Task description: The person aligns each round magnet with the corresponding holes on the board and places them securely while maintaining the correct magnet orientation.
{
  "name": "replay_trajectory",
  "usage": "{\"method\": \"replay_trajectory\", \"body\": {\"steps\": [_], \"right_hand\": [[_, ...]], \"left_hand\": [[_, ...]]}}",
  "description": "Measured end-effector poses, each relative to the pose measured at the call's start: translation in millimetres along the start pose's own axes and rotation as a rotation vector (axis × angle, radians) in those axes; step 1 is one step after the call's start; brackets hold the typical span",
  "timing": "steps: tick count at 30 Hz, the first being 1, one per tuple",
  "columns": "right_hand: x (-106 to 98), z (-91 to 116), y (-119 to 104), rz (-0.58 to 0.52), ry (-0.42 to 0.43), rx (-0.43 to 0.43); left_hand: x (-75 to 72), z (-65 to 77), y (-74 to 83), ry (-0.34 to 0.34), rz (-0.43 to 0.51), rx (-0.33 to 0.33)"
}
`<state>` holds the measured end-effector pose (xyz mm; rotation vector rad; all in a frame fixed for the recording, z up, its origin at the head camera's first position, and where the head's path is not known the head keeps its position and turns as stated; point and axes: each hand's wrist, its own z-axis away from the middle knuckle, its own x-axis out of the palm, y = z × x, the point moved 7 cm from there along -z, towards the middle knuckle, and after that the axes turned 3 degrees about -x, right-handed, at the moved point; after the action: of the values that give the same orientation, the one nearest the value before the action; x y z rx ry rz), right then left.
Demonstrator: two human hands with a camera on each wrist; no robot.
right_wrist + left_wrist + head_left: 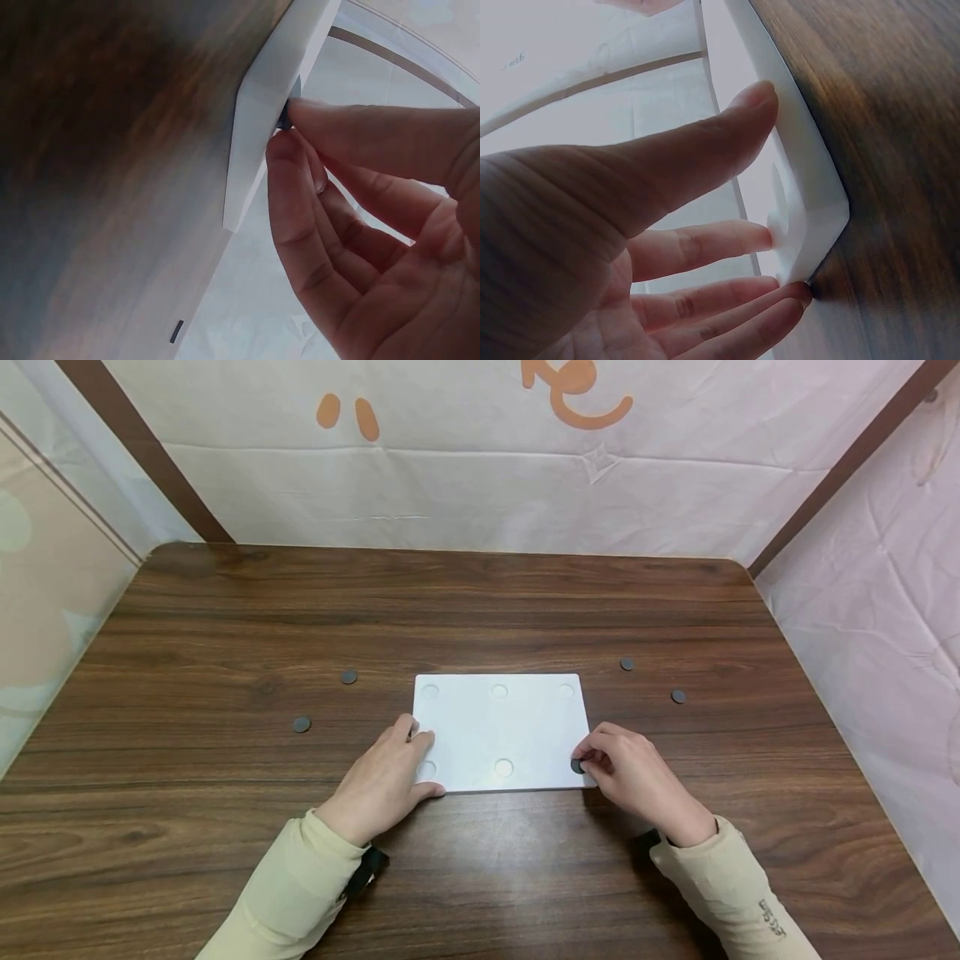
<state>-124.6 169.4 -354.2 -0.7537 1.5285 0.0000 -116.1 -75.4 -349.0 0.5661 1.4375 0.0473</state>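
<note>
A white rectangular board (504,731) with several shallow round recesses lies on the table. At its front right corner my right hand (626,768) pinches a small dark disc (577,766) between thumb and fingertips. In the right wrist view the disc (284,116) shows partly, right against the board's top; the fingers (292,217) hide the rest. My left hand (386,777) rests on the board's front left corner. Its thumb (720,146) touches the front edge, and its nearly straight fingers (712,307) touch the left side.
Two loose dark discs lie left of the board, one farther back (348,677) and one nearer (302,724). Two more discs, one (627,664) behind the other (678,697), lie to the right. Pale fabric walls (480,493) stand around the brown wooden table (480,610).
</note>
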Motion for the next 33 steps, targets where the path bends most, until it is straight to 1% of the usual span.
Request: {"method": "replay_trajectory", "body": {"steps": [15, 25, 33], "right_hand": [[2.6, -2.4, 1.3, -0.008, -0.025, 0.004], [1.9, -3.2, 0.2, -0.019, -0.023, -0.028], [0.8, -2.5, 1.4, -0.031, -0.056, -0.034]], "left_hand": [[-0.1, -0.6, 0.6, -0.01, -0.012, -0.006], [-0.2, -0.7, 0.6, -0.008, -0.008, -0.008], [0.3, -0.6, 0.6, -0.006, -0.007, -0.005]]}}
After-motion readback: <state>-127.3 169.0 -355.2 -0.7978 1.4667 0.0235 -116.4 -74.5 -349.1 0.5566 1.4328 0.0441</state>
